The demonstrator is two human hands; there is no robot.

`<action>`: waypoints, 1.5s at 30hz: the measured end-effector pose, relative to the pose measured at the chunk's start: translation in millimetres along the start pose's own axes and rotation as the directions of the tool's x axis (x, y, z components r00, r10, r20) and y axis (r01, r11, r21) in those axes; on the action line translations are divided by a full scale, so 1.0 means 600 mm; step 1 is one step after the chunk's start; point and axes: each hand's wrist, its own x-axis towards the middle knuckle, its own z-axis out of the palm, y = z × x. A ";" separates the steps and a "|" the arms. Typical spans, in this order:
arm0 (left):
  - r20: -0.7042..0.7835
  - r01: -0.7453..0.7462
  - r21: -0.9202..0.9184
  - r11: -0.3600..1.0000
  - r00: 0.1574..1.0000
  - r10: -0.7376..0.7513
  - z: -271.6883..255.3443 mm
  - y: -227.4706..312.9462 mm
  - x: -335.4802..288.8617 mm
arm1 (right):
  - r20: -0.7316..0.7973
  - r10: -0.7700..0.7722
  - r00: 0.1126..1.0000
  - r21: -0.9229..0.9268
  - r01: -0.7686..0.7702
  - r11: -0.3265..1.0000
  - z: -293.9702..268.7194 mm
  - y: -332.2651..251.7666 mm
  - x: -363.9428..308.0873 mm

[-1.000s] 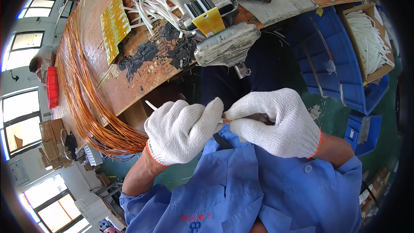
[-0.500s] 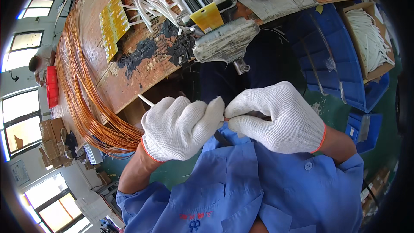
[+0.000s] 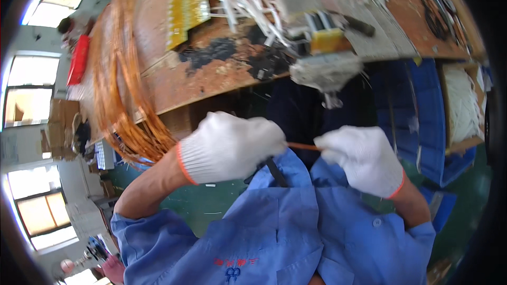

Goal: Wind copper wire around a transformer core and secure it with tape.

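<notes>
Both my hands wear white knitted gloves with orange cuffs. A short stretch of copper-coloured wire (image 3: 303, 146) runs between them, in front of my blue work jacket. My left hand (image 3: 232, 145) is closed around the wire's left end, its fingers mostly turned from view. My right hand (image 3: 362, 158) pinches the other end between thumb and fingers. Blur hides the exact fingertip contact. To the left of my left hand hangs a thick bundle of copper wires (image 3: 134, 126), bending down over the table edge.
On the worn wooden table (image 3: 158, 87) lie white sleeves (image 3: 240, 5), yellow-wrapped pieces (image 3: 186, 13) and pliers (image 3: 433, 18). A clamp-like metal fixture (image 3: 327, 71) juts over the front edge. At right, a blue bin (image 3: 430, 126) adjoins a carton of white sleeves (image 3: 460, 105).
My hands have drawn apart, baring the copper-coloured wire between them. The white tube that stuck out left of my left hand no longer shows. The whole view has shifted.
</notes>
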 end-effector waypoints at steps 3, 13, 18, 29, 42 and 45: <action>0.256 0.155 -0.183 0.971 0.961 -0.105 0.005 0.005 -0.001 | -0.023 -0.120 0.993 -0.144 0.115 0.983 0.026 -0.007 -0.002; 0.685 0.651 -0.623 0.434 0.722 -0.100 0.094 0.003 -0.046 | 0.038 -0.325 0.945 -0.215 0.325 0.921 0.071 -0.025 -0.036; 0.439 0.403 -0.462 0.790 0.878 -0.191 0.069 0.044 -0.055 | 0.169 0.051 0.984 0.151 -0.077 0.985 0.070 -0.018 -0.035; 0.236 0.270 -0.012 0.963 0.936 -0.259 0.057 0.003 -0.042 | 0.050 0.049 0.998 0.110 -0.054 0.992 0.084 -0.008 -0.034; 0.058 0.076 0.272 0.959 0.994 -0.095 0.012 -0.003 0.044 | -0.132 0.142 0.981 0.032 -0.139 0.990 0.065 -0.005 -0.017; -0.117 0.034 0.315 0.948 0.993 0.004 0.010 -0.011 0.056 | -0.153 0.248 0.957 0.021 -0.247 0.969 0.033 0.025 -0.058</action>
